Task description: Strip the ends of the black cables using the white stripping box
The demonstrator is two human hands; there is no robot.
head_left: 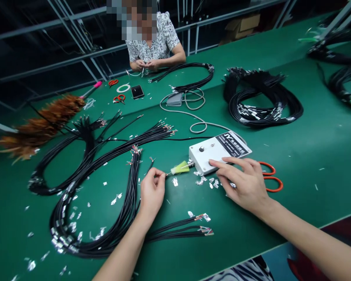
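My left hand [152,191] is closed in a pinch on the end of a black cable, its thin wires reaching toward a yellow-green cone [180,168]. The cone sits on the shaft of a small white machine box [203,156] with a black label and a knob. Fingers spread, my right hand [244,181] lies over the front of this box, the index fingertip touching its top near the edge. Left of my left hand curves a big bundle of black cables [128,183] with stripped ends. Several cables [178,234] lie apart, nearer to me, with bared coloured wires.
Orange-handled scissors [273,183] lie partly behind my right hand. Foil scraps [114,201] are strewn about the green table [310,156]. Farther off are a grey foot pedal [174,100], a coil of black cables [263,101], a feather duster [46,121], a phone [137,91] and a seated person [155,43].
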